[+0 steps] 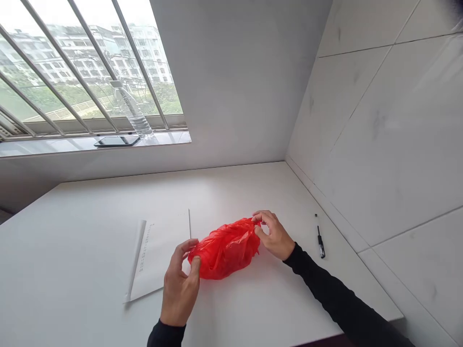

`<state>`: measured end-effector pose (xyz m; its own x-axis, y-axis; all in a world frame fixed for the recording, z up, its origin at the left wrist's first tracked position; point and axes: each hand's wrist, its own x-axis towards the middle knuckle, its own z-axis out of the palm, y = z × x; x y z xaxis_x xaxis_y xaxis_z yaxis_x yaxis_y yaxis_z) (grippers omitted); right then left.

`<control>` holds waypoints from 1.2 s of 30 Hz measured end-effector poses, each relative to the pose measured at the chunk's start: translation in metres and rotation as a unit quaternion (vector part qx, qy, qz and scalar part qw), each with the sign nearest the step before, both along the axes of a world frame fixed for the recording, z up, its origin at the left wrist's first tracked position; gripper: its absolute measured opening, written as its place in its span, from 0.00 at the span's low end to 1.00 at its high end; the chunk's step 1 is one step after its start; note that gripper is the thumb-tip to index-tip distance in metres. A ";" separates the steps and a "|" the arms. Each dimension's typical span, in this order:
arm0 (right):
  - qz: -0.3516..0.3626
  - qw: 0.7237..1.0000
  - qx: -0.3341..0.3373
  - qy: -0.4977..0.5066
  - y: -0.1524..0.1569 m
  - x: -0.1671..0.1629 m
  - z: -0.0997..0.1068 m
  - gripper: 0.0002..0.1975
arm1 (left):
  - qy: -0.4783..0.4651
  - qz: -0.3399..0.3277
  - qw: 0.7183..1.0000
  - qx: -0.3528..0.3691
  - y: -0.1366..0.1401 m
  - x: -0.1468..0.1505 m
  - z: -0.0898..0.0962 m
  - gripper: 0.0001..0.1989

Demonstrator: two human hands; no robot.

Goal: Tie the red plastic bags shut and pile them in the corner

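Observation:
A crumpled red plastic bag (227, 250) lies on the white table between my two hands. Its left end is gripped by my left hand (183, 282), thumb in front and fingers behind. At the upper right end, my right hand (272, 235) pinches the thin film between thumb and fingers. The bag bulges in the middle, and whatever it may contain is hidden. Just left of it, partly behind my left hand, lies a white notebook (164, 241) with ring holes along one side.
A black pen (320, 245) lies at the right near the tiled wall (394, 144), its small cap (316, 215) beyond it. On the windowsill (170, 138) are a dark phone or tablet (116, 140) and a clear water bottle (133, 111). The table (90, 217) meets the wall at the back.

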<state>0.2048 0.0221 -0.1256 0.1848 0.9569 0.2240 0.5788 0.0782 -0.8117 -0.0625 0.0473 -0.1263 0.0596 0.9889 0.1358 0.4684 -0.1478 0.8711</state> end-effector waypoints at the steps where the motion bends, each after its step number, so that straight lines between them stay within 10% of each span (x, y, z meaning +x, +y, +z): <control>1: 0.013 1.000 0.000 0.004 -0.001 -0.005 0.003 0.08 | -0.002 -0.025 0.999 0.030 -0.001 0.003 0.002 0.17; 9: 0.058 0.997 0.010 -0.042 -0.002 -0.023 0.009 0.09 | 0.155 -0.073 0.977 0.125 -0.003 0.020 0.009 0.13; 14: -0.009 0.998 0.016 0.052 -0.005 -0.008 0.011 0.11 | 0.052 0.035 0.998 0.016 -0.011 0.003 0.023 0.18; 21: 0.090 0.995 -0.020 0.050 -0.012 -0.030 0.036 0.12 | 0.079 -0.065 0.995 0.010 -0.022 0.016 0.045 0.11; 27: 0.016 0.977 0.072 0.199 -0.009 -0.027 0.040 0.09 | -0.083 0.097 0.992 0.016 -0.023 0.008 0.075 0.16; 36: 0.164 0.979 0.011 0.117 -0.017 -0.030 0.087 0.10 | -0.136 0.073 0.987 -0.052 -0.031 0.005 0.102 0.19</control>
